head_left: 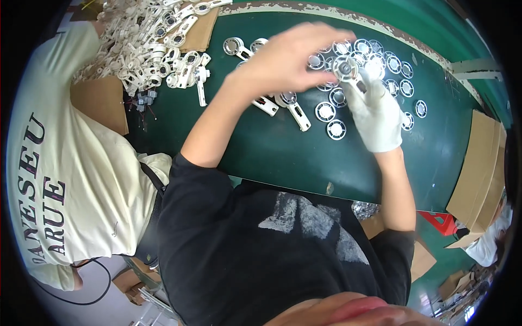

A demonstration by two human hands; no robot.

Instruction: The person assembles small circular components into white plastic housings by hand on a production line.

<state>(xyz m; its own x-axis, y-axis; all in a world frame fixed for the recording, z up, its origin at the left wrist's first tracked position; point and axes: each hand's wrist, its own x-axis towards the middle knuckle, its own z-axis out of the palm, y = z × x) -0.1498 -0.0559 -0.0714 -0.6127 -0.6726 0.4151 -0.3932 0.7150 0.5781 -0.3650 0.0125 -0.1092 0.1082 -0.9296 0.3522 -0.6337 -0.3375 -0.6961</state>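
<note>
Green worktop (pixel 326 168), watched by me at a distance through the head camera: above its loose parts, a white plastic unit with a round, pale-rimmed head and short handle (pixel 345 69) is gripped in the white-gloved right hand (pixel 376 117), fingers closed on the handle. The bare left hand (pixel 288 57) hangs beside the round head, blurred, its thumb and fingers wide apart; whether the thumb touches, I cannot tell. My first concern is a slip: smooth plastic might turn against glove fabric under a push from the left. Close beneath lie thin, silver-rimmed round grilles with spoked faces (pixel 336 129), many overlapping; a dropped unit or a low wrist could, I judge, scatter or scratch them. Glare on some could hide a crack from me. Further left, white handled units (pixel 298 115) lie beside and partly behind the left forearm (pixel 217 122), where a lowered arm might sweep them. Beyond, a loose heap of white plastic parts (pixel 157 41) could slide if nudged, and a co-worker in a cream shirt (pixel 81 179) seems near enough for elbows to meet.
</note>
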